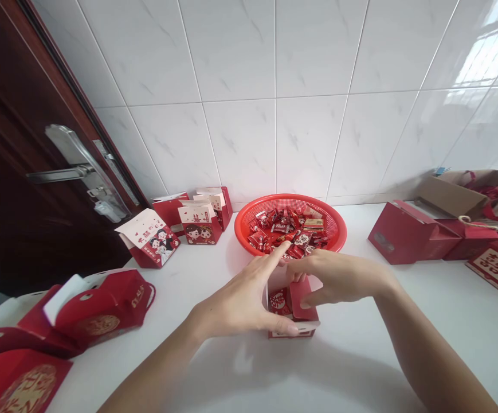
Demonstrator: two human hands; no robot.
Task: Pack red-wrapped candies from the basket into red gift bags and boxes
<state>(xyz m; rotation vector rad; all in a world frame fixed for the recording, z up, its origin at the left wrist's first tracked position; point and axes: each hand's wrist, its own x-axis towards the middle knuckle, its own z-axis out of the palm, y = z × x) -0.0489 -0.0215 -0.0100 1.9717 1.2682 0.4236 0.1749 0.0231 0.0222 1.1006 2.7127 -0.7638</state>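
Note:
A small red box [304, 301] stands open on the white table, with red wrapped candy [279, 300] showing inside. My left hand [249, 298] is at the box's left side, its thumb along the near edge and its index finger stretched toward the basket. From the right, my right hand [334, 278] reaches over the box, its fingers bent around the red flap and the far fingertips partly hidden. Just behind the box sits a red plastic basket [338, 229] holding several wrapped candies [304, 238].
Small printed boxes [156, 241] stand at the back left, larger red boxes [102, 307] at the left edge. On the right are more red boxes [407, 232] and an open cardboard box [450, 195]. A tiled wall [240, 143] rises behind, beside a dark door [12, 218].

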